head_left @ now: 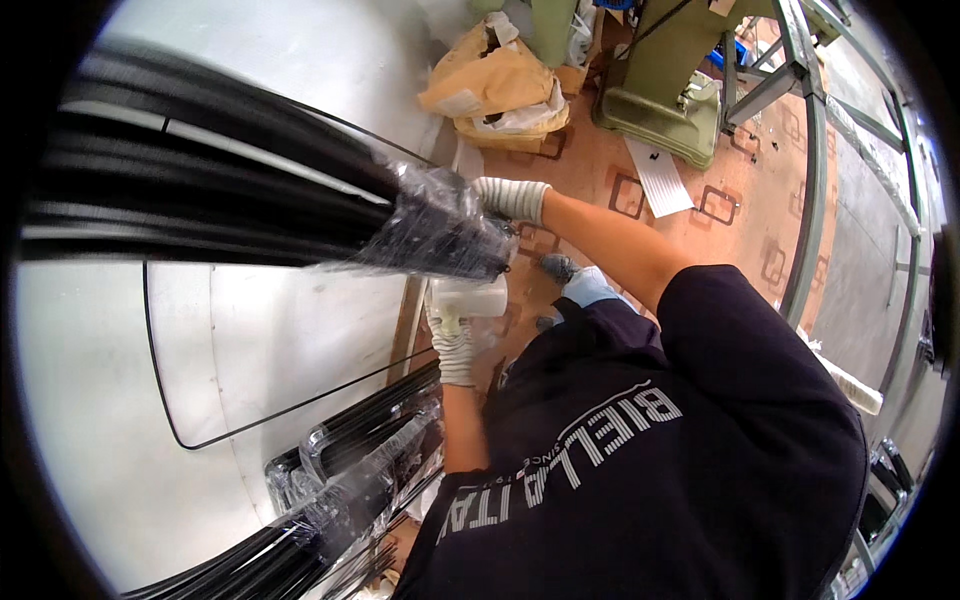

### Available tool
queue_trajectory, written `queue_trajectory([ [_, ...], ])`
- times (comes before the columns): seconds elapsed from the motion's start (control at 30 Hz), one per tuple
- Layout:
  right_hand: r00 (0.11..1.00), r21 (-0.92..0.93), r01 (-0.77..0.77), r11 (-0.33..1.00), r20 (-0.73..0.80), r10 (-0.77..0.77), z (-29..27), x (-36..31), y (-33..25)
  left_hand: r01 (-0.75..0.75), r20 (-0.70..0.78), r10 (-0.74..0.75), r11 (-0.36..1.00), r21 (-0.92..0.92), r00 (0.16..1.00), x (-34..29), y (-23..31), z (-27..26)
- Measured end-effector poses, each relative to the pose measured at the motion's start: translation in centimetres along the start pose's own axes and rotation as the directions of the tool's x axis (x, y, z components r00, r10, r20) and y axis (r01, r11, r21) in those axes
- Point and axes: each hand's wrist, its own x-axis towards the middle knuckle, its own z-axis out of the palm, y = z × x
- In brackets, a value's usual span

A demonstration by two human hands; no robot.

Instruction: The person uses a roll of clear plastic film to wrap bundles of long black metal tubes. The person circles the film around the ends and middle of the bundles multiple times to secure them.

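A thick bundle of long black strips (230,190) comes in from the left, its near end wrapped in clear stretch film (440,225). My left hand (450,345), in a white knitted glove, is closed on a pale roll of stretch film (470,297) just below the wrapped end. My right hand (505,197), gloved alike, is against the far side of that end; its fingers are hidden behind the bundle. A thin black loop (165,400) hangs from the bundle along the white panel.
Lower left, more film-wrapped black bundles (350,490) lie beside me. Ahead stand a torn brown paper sack (495,85) and a green machine base (665,110). White paper (660,178) lies on the patterned floor (600,165). A grey metal frame (812,170) rises at right.
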Motion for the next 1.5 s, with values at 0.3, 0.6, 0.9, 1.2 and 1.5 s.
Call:
queue_trajectory([
  [0.3,0.840,-0.217,-0.313,0.925,-0.518,0.163,3.6,-0.5,-3.0,0.280,0.188,-0.213,0.594,-0.754,0.959,-0.3,4.8,-1.8],
  [0.6,0.582,-0.369,-0.389,0.844,-0.809,-0.086,6.3,-10.4,-0.9,0.338,0.453,-0.020,0.694,-0.635,0.892,-0.4,4.4,0.2],
  [0.9,0.868,-0.727,-0.345,0.593,-0.487,-0.092,17.4,-13.4,-0.7,-0.068,0.227,0.169,0.917,-0.392,0.959,-0.3,13.7,-1.6],
  [1.2,0.805,-0.093,-0.064,0.994,-0.593,-0.003,19.2,-14.2,-2.3,-0.042,0.257,0.182,0.881,-0.471,0.949,-1.7,15.1,-1.8],
  [1.5,0.691,-0.198,-0.069,0.978,-0.717,-0.096,17.0,-18.4,-2.9,0.341,0.157,-0.402,0.442,-0.829,0.902,2.6,13.2,0.6],
])
